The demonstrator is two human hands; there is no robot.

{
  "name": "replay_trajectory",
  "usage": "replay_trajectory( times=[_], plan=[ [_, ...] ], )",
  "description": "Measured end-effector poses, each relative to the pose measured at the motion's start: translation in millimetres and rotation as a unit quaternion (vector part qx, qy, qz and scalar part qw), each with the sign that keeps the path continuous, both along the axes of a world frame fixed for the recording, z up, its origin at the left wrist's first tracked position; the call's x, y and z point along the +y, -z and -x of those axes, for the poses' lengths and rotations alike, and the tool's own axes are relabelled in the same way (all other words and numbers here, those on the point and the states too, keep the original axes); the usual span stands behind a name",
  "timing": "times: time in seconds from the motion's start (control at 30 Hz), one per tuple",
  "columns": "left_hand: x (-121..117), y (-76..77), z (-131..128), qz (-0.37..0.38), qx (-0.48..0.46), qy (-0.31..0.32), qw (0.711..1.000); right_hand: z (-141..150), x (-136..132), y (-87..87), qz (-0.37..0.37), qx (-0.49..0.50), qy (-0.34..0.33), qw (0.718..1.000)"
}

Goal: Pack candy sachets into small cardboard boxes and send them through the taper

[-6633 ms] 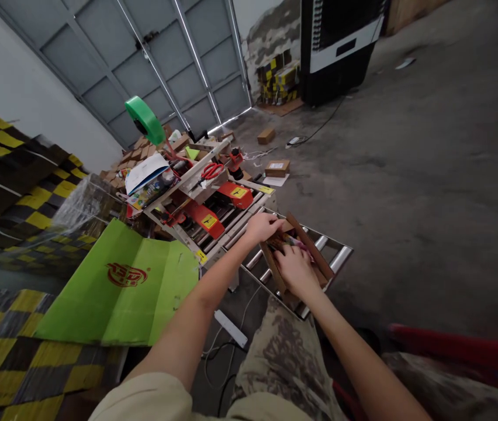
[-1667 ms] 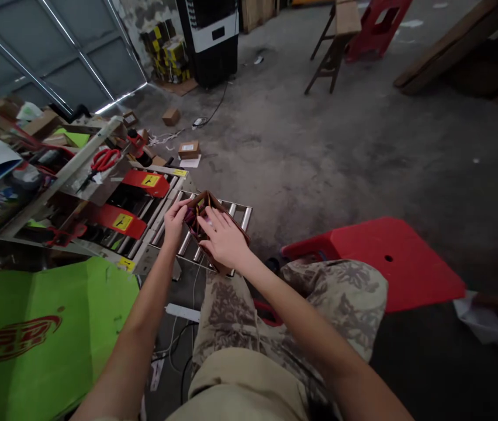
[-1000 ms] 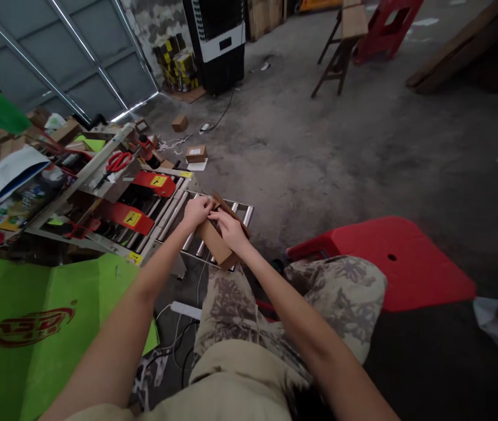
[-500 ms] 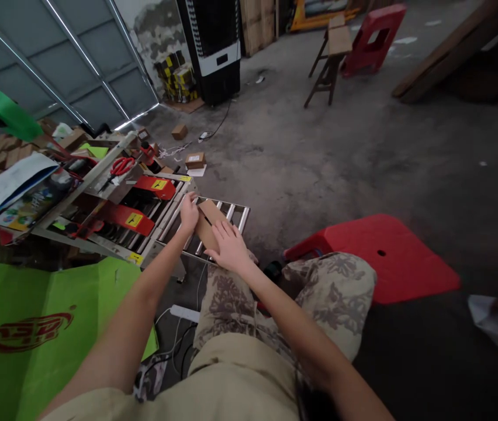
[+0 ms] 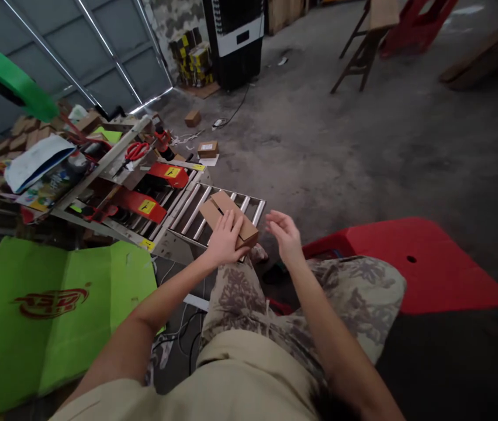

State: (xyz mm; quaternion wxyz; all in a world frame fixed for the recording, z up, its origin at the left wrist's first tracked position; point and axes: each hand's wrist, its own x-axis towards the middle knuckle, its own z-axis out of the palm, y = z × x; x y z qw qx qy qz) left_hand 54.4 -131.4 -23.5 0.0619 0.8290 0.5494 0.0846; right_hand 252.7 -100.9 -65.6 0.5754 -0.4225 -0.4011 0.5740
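Cardboard box (image 5: pixel 231 204) is what I have near the centre of the frame, lying at a slant with its top flaps folded over and a dark slit showing between them at the far end. On my feed the left hand (image 5: pixel 226 237) lies palm down on its near part, fingers extended and slightly spread across the flaps, thumb reaching right towards the near end; I read it as flat and unclenched. Its forearm climbs from the lower left, elbow bent outward. Just right of the box, I see the right hand (image 5: pixel 284 234) raised in the air and apart from it, loosely open, fingers half curled towards the left, forearm rising from the lower right.

Beneath the box I make out a roller conveyor (image 5: pixel 196 209), which joins a machine with orange-red guards (image 5: pixel 170 174) at centre left. Red-handled scissors (image 5: pixel 137 151) rest on that machine, and a green tape roll (image 5: pixel 16 82) stands out at upper left. A green cardboard sheet (image 5: pixel 82 292) fills the lower left, and a red stool (image 5: pixel 407 269) occupies the right.
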Motion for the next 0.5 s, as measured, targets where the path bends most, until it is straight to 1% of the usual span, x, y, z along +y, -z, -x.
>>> replay_trajectory(
  times=[0.07, 0.1, 0.17, 0.23, 0.3, 0.37, 0.4, 0.43, 0.47, 0.5],
  plan=[
    [9.6, 4.8, 0.2, -0.011, 0.015, -0.044, 0.999, -12.9, -7.9, 7.3, 0.026, -0.006, -0.010, 1.000],
    [17.6, 6.9, 4.4, -0.014, 0.023, -0.069, 0.997, -19.2, -12.3, 9.9, 0.036, -0.013, -0.018, 0.999],
    [40.3, 8.8, 25.3, -0.017, 0.038, -0.127, 0.991, -31.4, -20.7, 13.7, 0.052, -0.030, -0.016, 0.998],
    [70.9, 6.5, 64.7, -0.018, 0.044, -0.184, 0.982, -42.7, -28.0, 16.6, 0.070, -0.043, 0.004, 0.997],
    [104.1, 0.1, 118.0, -0.020, 0.032, -0.234, 0.971, -52.2, -34.9, 20.0, 0.088, -0.054, 0.027, 0.994],
    [131.9, -8.2, 172.6, -0.014, 0.009, -0.271, 0.962, -59.5, -42.6, 24.7, 0.108, -0.065, 0.038, 0.991],
    [141.2, -11.8, 194.9, -0.009, -0.006, -0.282, 0.959, -62.2, -46.9, 27.8, 0.119, -0.069, 0.037, 0.990],
    [146.4, -13.8, 211.3, -0.016, -0.021, -0.295, 0.955, -64.2, -51.5, 31.4, 0.131, -0.071, 0.035, 0.988],
    [146.8, -13.4, 220.3, -0.036, -0.036, -0.306, 0.951, -65.7, -56.3, 35.5, 0.143, -0.070, 0.033, 0.987],
    [142.4, -9.9, 221.3, -0.064, -0.047, -0.312, 0.947, -66.7, -61.1, 40.1, 0.155, -0.067, 0.033, 0.985]
  ],
)
